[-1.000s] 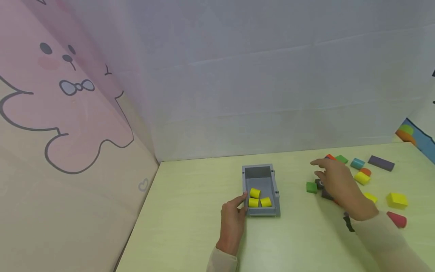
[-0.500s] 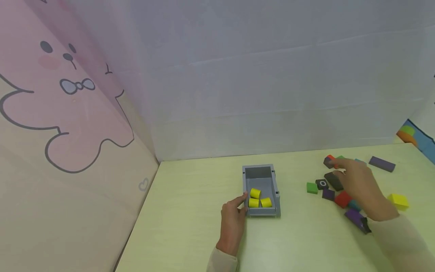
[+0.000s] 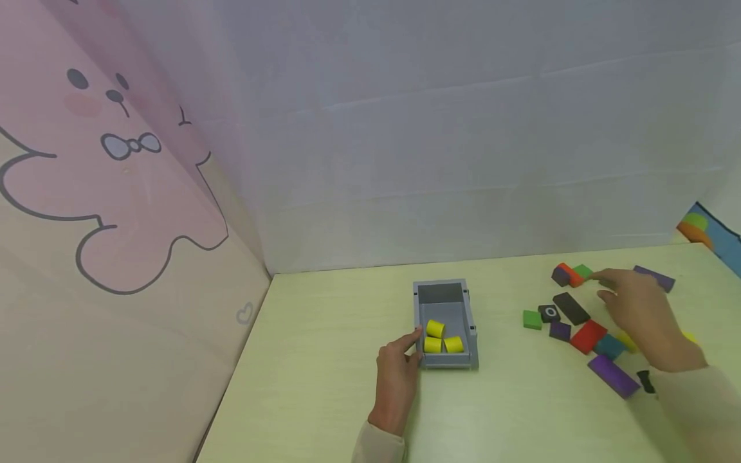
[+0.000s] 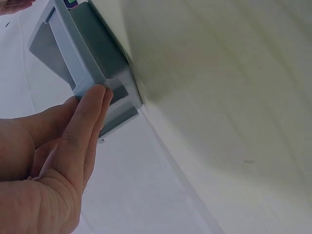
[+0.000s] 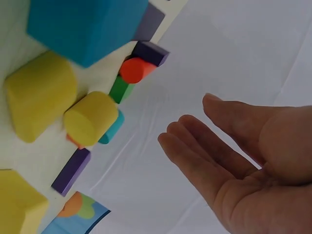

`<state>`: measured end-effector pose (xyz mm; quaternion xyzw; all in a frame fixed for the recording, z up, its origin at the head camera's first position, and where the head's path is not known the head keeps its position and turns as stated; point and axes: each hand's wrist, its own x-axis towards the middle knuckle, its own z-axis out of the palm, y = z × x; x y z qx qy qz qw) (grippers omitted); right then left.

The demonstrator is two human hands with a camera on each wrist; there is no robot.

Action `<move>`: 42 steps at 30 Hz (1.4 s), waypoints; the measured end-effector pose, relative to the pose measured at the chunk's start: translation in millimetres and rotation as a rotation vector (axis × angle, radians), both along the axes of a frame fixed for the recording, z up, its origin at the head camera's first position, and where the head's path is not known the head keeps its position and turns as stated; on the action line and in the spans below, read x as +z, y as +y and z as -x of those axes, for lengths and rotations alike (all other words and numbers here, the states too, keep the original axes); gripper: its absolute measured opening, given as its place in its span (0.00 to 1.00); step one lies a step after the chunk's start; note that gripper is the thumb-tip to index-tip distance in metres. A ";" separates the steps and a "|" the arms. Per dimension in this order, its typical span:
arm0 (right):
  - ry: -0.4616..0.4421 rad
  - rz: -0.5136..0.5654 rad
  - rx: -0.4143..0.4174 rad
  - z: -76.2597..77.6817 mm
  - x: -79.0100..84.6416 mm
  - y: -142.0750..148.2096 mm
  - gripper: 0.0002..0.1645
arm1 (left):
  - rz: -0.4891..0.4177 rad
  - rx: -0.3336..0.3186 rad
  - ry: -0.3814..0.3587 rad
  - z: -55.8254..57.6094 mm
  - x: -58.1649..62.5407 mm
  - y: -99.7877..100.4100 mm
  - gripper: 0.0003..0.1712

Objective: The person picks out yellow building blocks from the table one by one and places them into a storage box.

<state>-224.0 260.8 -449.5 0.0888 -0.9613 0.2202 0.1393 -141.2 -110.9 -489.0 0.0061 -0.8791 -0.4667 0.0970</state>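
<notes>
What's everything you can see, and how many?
Grey sheet-like backdrop: 1, grey, behind table.
Pink printed bear: 1, pink, left side.
Colourful flat picture: 1, multicoloured, back right.
Pale flat table: 1, yellow-green, under blocks.
Grey rectangular plastic-looking box: 1, grey, mid-table.
Small yellow cylinders: 3, yellow, in box.
Loose yellow blocks: 3 showing, yellow, right.
Green blocks: 2, green, right.
Purple blocks: 4, purple, right.
Black blocks: 2, black, right.
Black bow-shaped piece: 1, black, right.
Red block: 1, red, right.
Orange-red cylinder: 1, orange-red, back right.
Teal blocks: 2, teal, right.
Half-hidden orange piece: 1, orange, right.
Left hand: 1, bare, touching box.
Right hand: 1, bare, over table's right.
Sleeves: 2, cream, at wrists.
</notes>
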 end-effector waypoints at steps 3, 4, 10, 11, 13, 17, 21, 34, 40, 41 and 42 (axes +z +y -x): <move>-0.028 -0.015 -0.018 1.8 -2.2 7.4 0.19 | 0.006 0.005 -0.005 0.0 0.2 -0.2 0.27; -0.041 -0.020 -0.025 2.3 -2.9 9.9 0.19 | 0.005 0.005 -0.005 0.1 -0.1 -0.3 0.28; -0.121 -0.025 -0.041 3.4 -7.3 20.6 0.18 | -0.001 0.003 0.008 0.3 -0.7 -0.6 0.28; -0.130 -0.024 -0.040 3.5 -8.2 21.9 0.18 | 0.000 0.001 0.013 0.5 -0.8 -0.6 0.28; -0.161 -0.022 -0.048 3.8 -9.7 23.3 0.18 | 0.004 0.000 0.013 1.1 -1.0 -0.5 0.28; -0.187 -0.021 -0.047 5.2 -13.8 25.6 0.19 | 0.006 -0.001 0.009 1.9 -0.3 0.2 0.28; -0.201 -0.022 -0.035 6.2 -17.5 26.9 0.19 | -0.003 -0.005 0.009 2.5 -0.1 0.7 0.28; -0.283 -0.042 -0.055 7.8 -19.0 26.2 0.18 | -0.024 -0.012 0.017 0.6 1.6 0.3 0.29; -0.272 -0.035 -0.044 9.8 -23.5 29.4 0.18 | -0.023 -0.005 0.006 -0.2 1.0 0.2 0.29; -0.268 -0.033 -0.042 10.1 -24.5 29.9 0.18 | -0.023 -0.005 0.006 -0.2 0.7 0.1 0.28; -0.262 -0.032 -0.041 10.3 -25.3 30.0 0.18 | -0.025 -0.005 0.001 -0.3 0.8 0.0 0.28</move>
